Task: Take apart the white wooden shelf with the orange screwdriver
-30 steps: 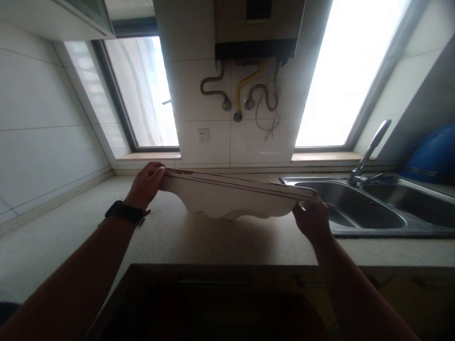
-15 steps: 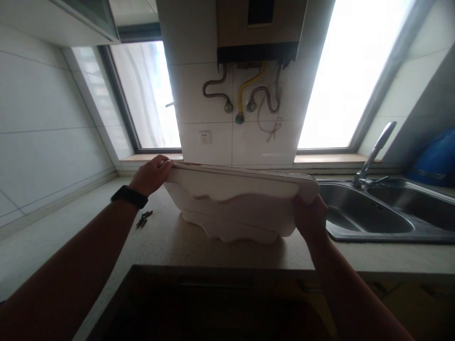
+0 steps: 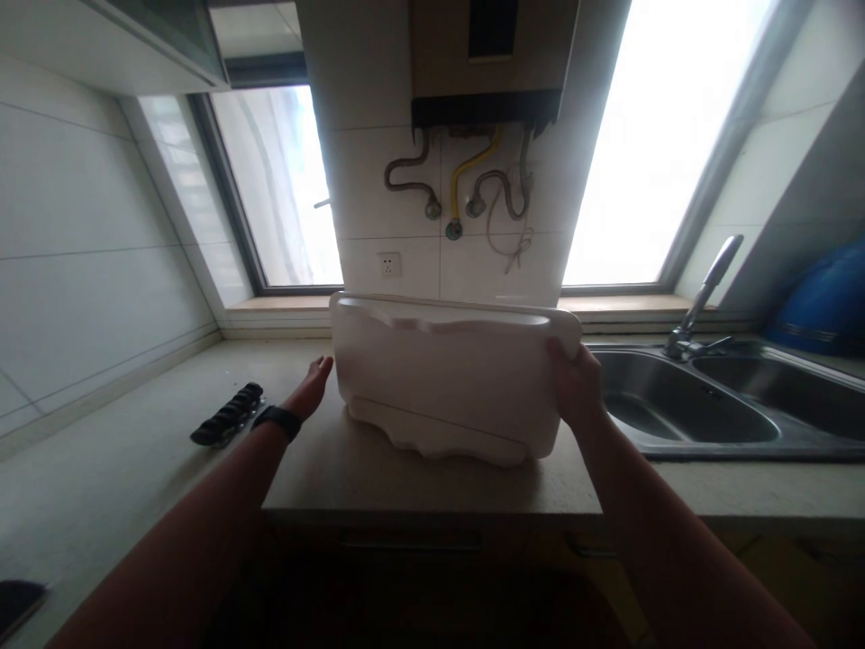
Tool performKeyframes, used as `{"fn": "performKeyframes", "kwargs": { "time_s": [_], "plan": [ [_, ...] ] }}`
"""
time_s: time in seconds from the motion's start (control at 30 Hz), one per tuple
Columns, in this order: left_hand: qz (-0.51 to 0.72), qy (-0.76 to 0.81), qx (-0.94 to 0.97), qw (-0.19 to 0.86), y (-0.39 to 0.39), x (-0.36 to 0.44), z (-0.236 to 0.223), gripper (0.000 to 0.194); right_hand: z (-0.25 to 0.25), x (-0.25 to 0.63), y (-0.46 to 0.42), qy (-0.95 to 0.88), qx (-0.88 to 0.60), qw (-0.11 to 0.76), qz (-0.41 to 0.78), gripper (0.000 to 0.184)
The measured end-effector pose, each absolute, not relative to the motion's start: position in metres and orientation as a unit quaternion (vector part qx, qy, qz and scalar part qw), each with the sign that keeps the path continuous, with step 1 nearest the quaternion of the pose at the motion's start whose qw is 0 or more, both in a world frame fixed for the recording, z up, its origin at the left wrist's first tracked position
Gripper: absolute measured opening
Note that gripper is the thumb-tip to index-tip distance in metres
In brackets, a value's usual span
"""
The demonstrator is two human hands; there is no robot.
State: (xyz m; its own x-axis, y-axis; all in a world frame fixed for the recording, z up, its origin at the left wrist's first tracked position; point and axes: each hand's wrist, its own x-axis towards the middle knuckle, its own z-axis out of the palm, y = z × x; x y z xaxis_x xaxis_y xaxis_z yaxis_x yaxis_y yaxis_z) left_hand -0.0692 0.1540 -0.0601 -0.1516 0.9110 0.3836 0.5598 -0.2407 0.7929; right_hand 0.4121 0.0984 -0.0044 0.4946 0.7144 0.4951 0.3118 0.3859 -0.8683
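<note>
A white wooden shelf piece (image 3: 446, 379) with a wavy lower edge stands upright on the beige countertop (image 3: 419, 478), its flat board facing me. My right hand (image 3: 574, 388) is closed on its right end. Beside the shelf's left end, my left hand (image 3: 312, 386) reaches forward with fingers stretched out; it holds nothing and I cannot tell if it touches the board. That wrist wears a black watch (image 3: 277, 420).
A row of dark screws or plugs (image 3: 226, 415) lies on the counter to the left. A steel double sink (image 3: 716, 406) with a tap (image 3: 703, 293) sits to the right. Behind are a tiled wall with a socket (image 3: 388, 264), heater pipes (image 3: 466, 185) and two windows.
The shelf went from lying flat in both hands to standing upright on the counter. My left hand let go of its left end and dropped beside it. The right hand kept hold.
</note>
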Motion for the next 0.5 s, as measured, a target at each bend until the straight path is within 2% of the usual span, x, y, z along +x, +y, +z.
{"fn": "performKeyframes", "kwargs": {
  "time_s": [0.23,0.5],
  "plan": [
    [0.444,0.578,0.642,0.239,0.174,-0.053,-0.108,0.077,-0.009,0.416,0.113,-0.454,-0.567,0.666,0.172,0.063],
    [0.364,0.556,0.724,0.182,0.176,-0.060,-0.125,0.072,-0.046,0.418,0.109,-0.418,-0.609,0.648,0.185,0.065]
  ]
}}
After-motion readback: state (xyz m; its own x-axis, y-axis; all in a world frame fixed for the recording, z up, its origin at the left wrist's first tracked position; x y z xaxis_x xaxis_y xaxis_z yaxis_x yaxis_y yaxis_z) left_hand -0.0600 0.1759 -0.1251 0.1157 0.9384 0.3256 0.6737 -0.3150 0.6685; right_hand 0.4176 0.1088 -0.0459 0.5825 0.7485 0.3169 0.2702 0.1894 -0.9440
